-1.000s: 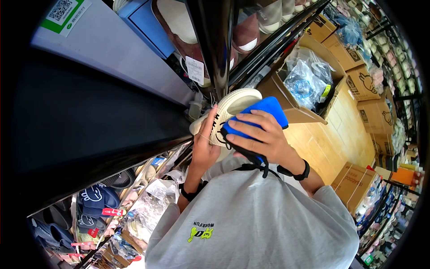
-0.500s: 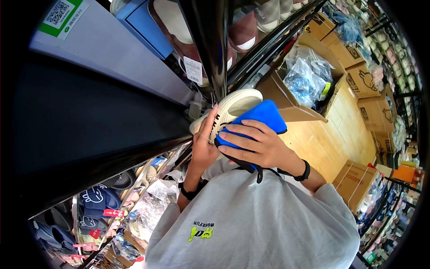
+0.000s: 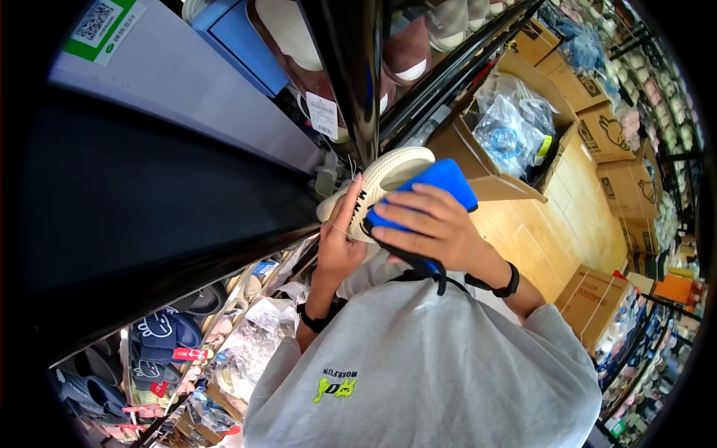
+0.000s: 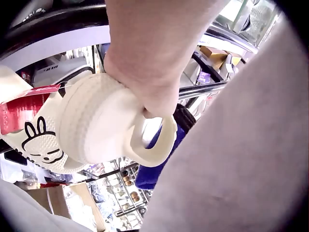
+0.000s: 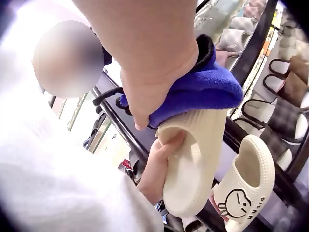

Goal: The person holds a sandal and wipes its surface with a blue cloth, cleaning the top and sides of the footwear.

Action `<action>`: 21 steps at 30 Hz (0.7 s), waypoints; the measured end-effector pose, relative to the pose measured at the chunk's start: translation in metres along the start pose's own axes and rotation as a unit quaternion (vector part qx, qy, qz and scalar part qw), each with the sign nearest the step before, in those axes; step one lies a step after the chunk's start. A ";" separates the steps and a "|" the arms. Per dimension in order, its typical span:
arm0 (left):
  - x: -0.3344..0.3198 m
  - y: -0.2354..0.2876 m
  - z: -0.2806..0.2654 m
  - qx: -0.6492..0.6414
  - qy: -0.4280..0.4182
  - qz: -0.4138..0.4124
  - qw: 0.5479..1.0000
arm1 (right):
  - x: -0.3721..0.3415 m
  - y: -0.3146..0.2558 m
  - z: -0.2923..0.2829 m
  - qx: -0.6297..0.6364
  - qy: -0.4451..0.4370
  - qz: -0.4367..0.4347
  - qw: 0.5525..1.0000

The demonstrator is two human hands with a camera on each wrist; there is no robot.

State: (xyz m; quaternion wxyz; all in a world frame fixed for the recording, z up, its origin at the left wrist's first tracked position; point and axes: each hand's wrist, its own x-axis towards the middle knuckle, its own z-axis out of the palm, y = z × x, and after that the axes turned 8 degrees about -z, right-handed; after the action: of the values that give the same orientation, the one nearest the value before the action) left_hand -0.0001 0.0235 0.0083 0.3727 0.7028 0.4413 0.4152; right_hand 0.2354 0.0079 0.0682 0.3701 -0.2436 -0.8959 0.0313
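Two cream slippers, one with a black rabbit drawing, are in my left hand [image 3: 341, 237]. In the right wrist view, the thumb of my left hand [image 5: 159, 164] reaches into the opening of one slipper [image 5: 186, 181], while the rabbit slipper [image 5: 244, 186] hangs beside it. My right hand [image 3: 441, 228] grips a blue cloth [image 3: 448, 179] with black edging and presses it on the slipper's upper. In the left wrist view, a red tag [image 4: 26, 112] is attached near the rabbit slipper [image 4: 43, 145], and the blue cloth [image 4: 148, 178] shows behind.
A black post [image 3: 358, 75] stands just beyond the slippers, with brown slippers [image 3: 407, 48] on a shelf behind it. An opened carton [image 3: 485, 175] holding plastic bags is at the right. Navy slippers [image 3: 160, 332] are displayed at lower left, and stacked cartons [image 3: 627, 187] line the right side.
My right hand and the blue cloth have shifted down and left over the slipper, then back up and right. My left hand keeps its hold almost in place.
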 end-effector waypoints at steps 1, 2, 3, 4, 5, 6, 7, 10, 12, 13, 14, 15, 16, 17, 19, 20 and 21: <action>-0.001 -0.001 0.001 0.000 0.001 -0.001 1.000 | 0.000 0.001 -0.003 0.001 -0.001 -0.001 1.000; -0.002 -0.002 0.001 -0.005 0.002 -0.009 1.000 | 0.001 0.002 -0.006 -0.001 0.017 0.030 0.999; -0.003 -0.002 0.001 -0.010 0.003 -0.018 1.000 | 0.001 0.003 -0.007 -0.002 0.034 0.062 0.998; -0.002 0.000 -0.001 -0.018 -0.005 -0.031 0.999 | 0.002 0.002 -0.005 -0.007 0.041 0.059 0.997; -0.002 -0.001 0.000 -0.018 -0.005 -0.031 0.999 | 0.002 -0.001 -0.003 -0.007 0.041 0.059 0.997; -0.001 -0.004 0.002 -0.033 -0.002 -0.022 0.999 | 0.001 -0.004 0.002 -0.023 0.039 0.029 0.999; 0.000 -0.006 0.003 -0.050 0.002 -0.012 0.999 | 0.000 -0.006 0.005 -0.040 0.037 0.000 0.999; -0.001 -0.005 0.000 -0.031 -0.007 0.002 0.999 | -0.003 -0.007 0.009 -0.051 0.003 -0.062 0.997; -0.001 -0.005 -0.004 -0.023 -0.013 0.000 1.000 | -0.004 -0.001 0.008 -0.045 0.002 -0.068 0.997; -0.002 -0.005 -0.004 -0.015 -0.018 -0.002 1.000 | -0.002 0.002 0.006 -0.034 0.018 -0.031 0.999; -0.002 -0.005 -0.004 -0.014 -0.016 -0.003 1.000 | -0.001 0.003 0.004 -0.022 0.034 0.005 0.999; -0.003 -0.007 -0.003 -0.015 -0.010 -0.012 1.000 | 0.001 0.004 0.003 -0.020 0.034 0.003 0.999; -0.004 -0.007 -0.003 -0.015 -0.005 -0.021 1.000 | 0.002 0.003 0.003 -0.018 0.041 0.019 0.999; -0.005 -0.008 -0.003 -0.014 -0.004 -0.023 1.000 | 0.002 0.001 0.003 -0.017 0.049 0.037 0.998; -0.003 -0.009 -0.003 -0.040 -0.005 -0.012 0.999 | 0.000 -0.003 0.009 -0.039 0.042 -0.007 0.998; -0.003 -0.008 -0.003 -0.041 -0.006 -0.011 0.999 | -0.002 -0.005 0.010 -0.041 0.026 -0.036 0.998; -0.004 -0.006 -0.003 -0.034 -0.005 -0.009 0.999 | -0.003 -0.006 0.011 -0.043 0.010 -0.065 0.997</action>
State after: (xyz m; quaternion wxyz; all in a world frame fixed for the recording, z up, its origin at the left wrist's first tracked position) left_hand -0.0053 0.0224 0.0035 0.4020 0.6882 0.4313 0.4228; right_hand 0.2276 0.0026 0.0598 0.3691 -0.2014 -0.9067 -0.0340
